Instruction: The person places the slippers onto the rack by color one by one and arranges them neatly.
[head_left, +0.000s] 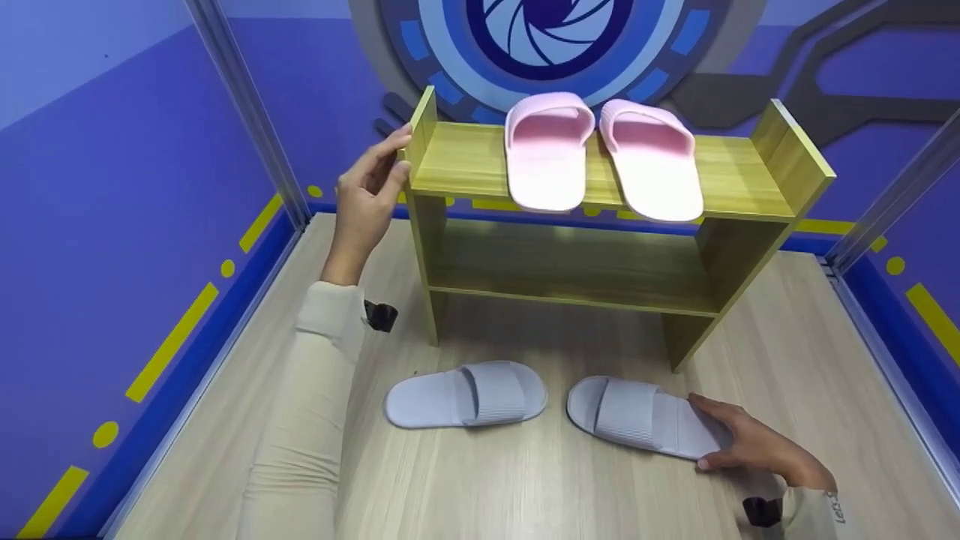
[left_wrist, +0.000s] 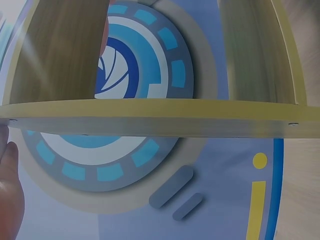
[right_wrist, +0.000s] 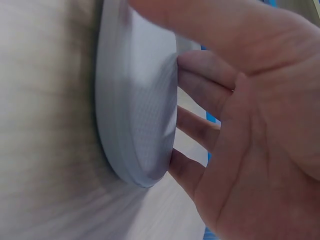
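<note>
A wooden shoe rack point(head_left: 570, 259) stands upright, with two shelves. My left hand point(head_left: 367, 191) holds the upper part of its left side panel point(head_left: 424, 120) between fingers and thumb; the left wrist view shows the panel's outer edge point(left_wrist: 160, 120) close up. Two pink slippers, a left one point(head_left: 551, 176) and a right one point(head_left: 660, 184), lie on the top shelf, heels over its front edge. On the floor my right hand point(head_left: 765, 448) grips the heel end of a grey slipper point(head_left: 628, 412), thumb and fingers on opposite sides. Its mate, another grey slipper point(head_left: 427, 401), lies to the left, toe pointing right.
Pale wood-patterned floor point(head_left: 510, 487) extends in front of the rack. A blue-purple printed wall point(head_left: 315, 90) rises behind it, and more panels enclose both sides. Metal corner posts point(head_left: 251, 112) stand at the back left and right. The lower shelf point(head_left: 562, 262) bears nothing visible.
</note>
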